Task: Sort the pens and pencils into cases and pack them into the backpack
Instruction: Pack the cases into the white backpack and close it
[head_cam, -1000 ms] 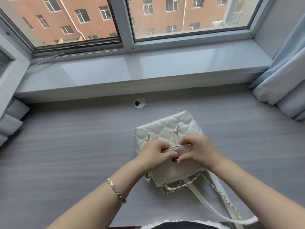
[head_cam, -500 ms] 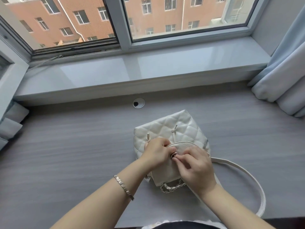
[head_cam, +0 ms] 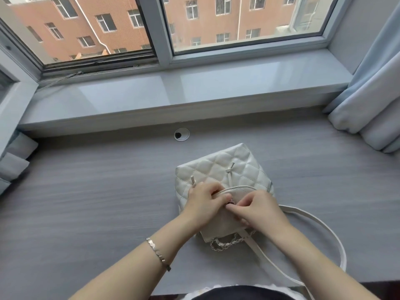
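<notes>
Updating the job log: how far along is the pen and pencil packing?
Done, apparently: no pens, pencils or cases show on the desk, and the backpack lies with its flap down; its contents are hidden. In hand: the left hand grips the flap edge while the right hand pinches the metal clasp. Left: probably only fastening that clasp.

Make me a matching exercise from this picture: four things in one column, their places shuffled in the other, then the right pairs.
Things
1. backpack
2. bracelet
3. curtain
4. cable hole

Places
A. round the left wrist
B. at the right edge of the view
C. lying in the middle of the desk
D. set into the desk, just below the windowsill

Pairs: 1-C, 2-A, 3-B, 4-D
</notes>
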`<state>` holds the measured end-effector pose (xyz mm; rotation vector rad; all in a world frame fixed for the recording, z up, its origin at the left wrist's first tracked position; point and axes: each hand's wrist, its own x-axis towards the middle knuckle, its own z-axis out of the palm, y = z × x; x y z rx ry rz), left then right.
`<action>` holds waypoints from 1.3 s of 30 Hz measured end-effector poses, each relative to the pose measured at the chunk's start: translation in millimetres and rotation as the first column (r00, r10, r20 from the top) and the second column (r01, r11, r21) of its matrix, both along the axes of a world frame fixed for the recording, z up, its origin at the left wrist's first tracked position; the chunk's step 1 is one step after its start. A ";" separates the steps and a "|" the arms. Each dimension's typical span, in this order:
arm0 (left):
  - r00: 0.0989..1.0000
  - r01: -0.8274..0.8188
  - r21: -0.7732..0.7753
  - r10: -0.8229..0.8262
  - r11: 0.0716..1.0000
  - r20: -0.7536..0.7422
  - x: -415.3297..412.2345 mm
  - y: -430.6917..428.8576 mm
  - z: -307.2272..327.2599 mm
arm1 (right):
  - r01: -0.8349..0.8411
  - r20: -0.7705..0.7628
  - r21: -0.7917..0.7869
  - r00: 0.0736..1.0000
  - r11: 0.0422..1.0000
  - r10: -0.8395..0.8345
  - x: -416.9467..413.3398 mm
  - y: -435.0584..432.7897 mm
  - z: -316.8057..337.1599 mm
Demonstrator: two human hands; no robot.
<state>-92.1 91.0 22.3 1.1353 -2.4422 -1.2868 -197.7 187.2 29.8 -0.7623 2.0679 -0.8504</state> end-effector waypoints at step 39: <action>0.984 -0.082 0.354 0.019 0.932 0.178 -143.9 16.9 -31.7 | 0.458 -0.414 -0.065 0.796 0.887 -0.441 -209.1 50.0 -23.3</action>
